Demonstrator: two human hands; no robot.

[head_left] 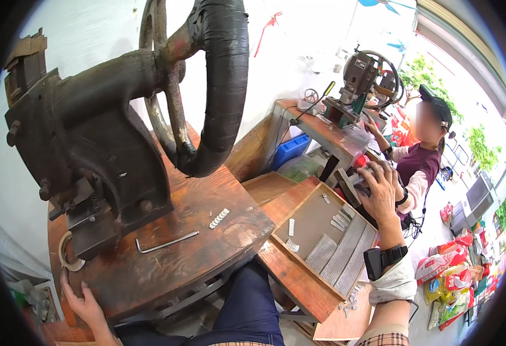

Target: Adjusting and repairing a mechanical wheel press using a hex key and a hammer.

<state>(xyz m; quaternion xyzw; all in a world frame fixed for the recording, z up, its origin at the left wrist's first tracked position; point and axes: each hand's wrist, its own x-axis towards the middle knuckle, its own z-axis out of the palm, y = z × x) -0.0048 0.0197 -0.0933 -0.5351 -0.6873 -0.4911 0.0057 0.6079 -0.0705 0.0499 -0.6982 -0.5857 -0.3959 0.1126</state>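
The person's left hand (83, 303) comes up from the lower left edge, its bare forearm barely in view. The palm faces down, the fingers (67, 284) are spread, and their tips rest flat. The right hand (380, 190) reaches far forward on an outstretched arm. Its back faces up and its fingers curl down over something, which they hide. A black wrist device and a pale sleeve cuff sit behind that wrist.

A shallow wooden tray (299, 210) lies tilted beside the bench, holding grey strips of staples (345, 254) laid flat in rows along its lower right half
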